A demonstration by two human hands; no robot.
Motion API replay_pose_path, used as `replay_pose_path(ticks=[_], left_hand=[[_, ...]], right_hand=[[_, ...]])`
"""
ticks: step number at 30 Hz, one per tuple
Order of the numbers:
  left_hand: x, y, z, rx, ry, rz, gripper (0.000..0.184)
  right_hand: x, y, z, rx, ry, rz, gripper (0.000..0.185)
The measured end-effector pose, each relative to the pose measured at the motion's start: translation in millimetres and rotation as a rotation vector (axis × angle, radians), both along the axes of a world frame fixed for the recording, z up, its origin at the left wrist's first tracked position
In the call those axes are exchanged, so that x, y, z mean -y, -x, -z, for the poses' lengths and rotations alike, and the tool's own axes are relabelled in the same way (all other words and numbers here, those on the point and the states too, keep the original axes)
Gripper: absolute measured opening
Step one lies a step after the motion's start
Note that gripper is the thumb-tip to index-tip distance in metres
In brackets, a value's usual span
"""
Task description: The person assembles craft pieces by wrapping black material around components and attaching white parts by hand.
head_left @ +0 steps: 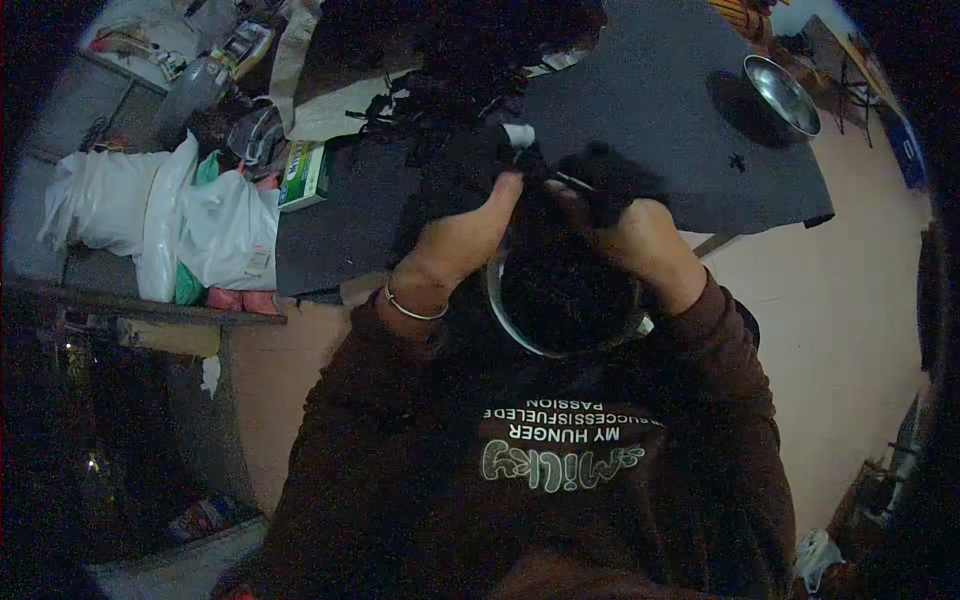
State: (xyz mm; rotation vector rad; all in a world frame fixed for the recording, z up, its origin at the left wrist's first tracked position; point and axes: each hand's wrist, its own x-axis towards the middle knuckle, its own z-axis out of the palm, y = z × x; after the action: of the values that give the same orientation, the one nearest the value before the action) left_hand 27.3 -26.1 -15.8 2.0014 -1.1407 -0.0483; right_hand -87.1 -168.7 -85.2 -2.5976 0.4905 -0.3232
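Note:
My left hand (478, 178) and my right hand (618, 195) wear black gloves and are close together above my lap, both closed. From my right hand's fingers sticks a thin, shiny, light-coloured piece (574, 182), its kind unclear. Whatever my left fingers grip is lost in the dark; a white patch (518, 134) shows by them. Below both hands, a round metal bowl (497, 305) rests at my lap, filled with dark material (565, 290). Just beyond my left hand, a heap of black pieces (470, 60) lies on the table.
A dark grey mat (640, 80) covers the table. Another metal bowl (783, 95) stands at its far right, near a small black scrap (737, 161). On the left are a green-and-white box (304, 176), white plastic bags (225, 230) and assorted clutter (195, 85).

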Motion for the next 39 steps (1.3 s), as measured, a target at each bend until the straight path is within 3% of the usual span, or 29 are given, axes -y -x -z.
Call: replay_pose_path(ticks=[3, 6, 9, 12, 15, 18, 24, 26, 27, 30, 32, 33, 35, 39], left_hand=[[3.0, -0.4, 4.9, -0.035, -0.035, -0.057, 0.024], [6.8, 2.5, 5.4, 0.120, 0.096, -0.013, 0.026], [8.7, 0.9, 7.0, 0.201, 0.221, 0.122, 0.029], [8.4, 3.0, 2.2, 0.088, 0.104, -0.001, 0.031], [5.4, -9.3, 7.9, 0.255, 0.074, -0.059, 0.031], [0.1, -14.5, -1.8, 0.088, 0.024, -0.138, 0.028], [7.3, -8.2, 1.3, 0.233, 0.253, 0.015, 0.025], [7.1, 2.9, 11.0, -0.082, 0.310, 0.139, 0.025], [3.8, 10.7, 2.5, -0.086, 0.308, 0.139, 0.025], [-4.1, 23.8, -19.9, -0.294, -0.047, 0.035, 0.024], [-10.2, 17.3, -7.3, 0.116, 0.056, 0.251, 0.024], [-11.5, 22.7, -14.3, 0.117, 0.057, 0.253, 0.024], [-14.7, 32.7, -28.5, 0.308, 0.110, 0.290, 0.022], [-17.1, 30.5, -20.5, 0.663, 0.224, 0.252, 0.019]], right_hand=[[3.7, 0.6, 12.3, -0.089, 0.124, -0.121, 0.023], [-3.2, 1.7, 12.1, -0.095, 0.208, -0.099, 0.022], [-4.1, 1.4, 12.5, -0.153, 0.135, -0.087, 0.021], [-2.2, 1.0, 18.9, -0.089, 0.173, -0.173, 0.020], [-11.9, 1.9, -24.9, 0.179, 0.117, -0.222, 0.021], [-18.5, 3.4, -54.6, 0.354, 0.073, -0.249, 0.021], [-22.9, 4.3, -64.9, 0.500, 0.058, -0.334, 0.021], [-24.1, 1.7, -58.7, 0.498, 0.111, -0.325, 0.020], [-23.8, 1.7, -57.8, 0.496, 0.109, -0.324, 0.020], [-23.8, 0.9, -58.9, 0.595, 0.262, -0.330, 0.018], [-27.6, 2.4, -64.9, 0.526, -0.239, -0.162, 0.017], [-28.2, 3.5, -67.2, 0.527, -0.238, -0.161, 0.017], [-29.0, 5.1, -70.7, 0.575, -0.589, -0.176, 0.020], [-24.0, 7.9, -69.7, 0.358, -0.683, -0.132, 0.025]])
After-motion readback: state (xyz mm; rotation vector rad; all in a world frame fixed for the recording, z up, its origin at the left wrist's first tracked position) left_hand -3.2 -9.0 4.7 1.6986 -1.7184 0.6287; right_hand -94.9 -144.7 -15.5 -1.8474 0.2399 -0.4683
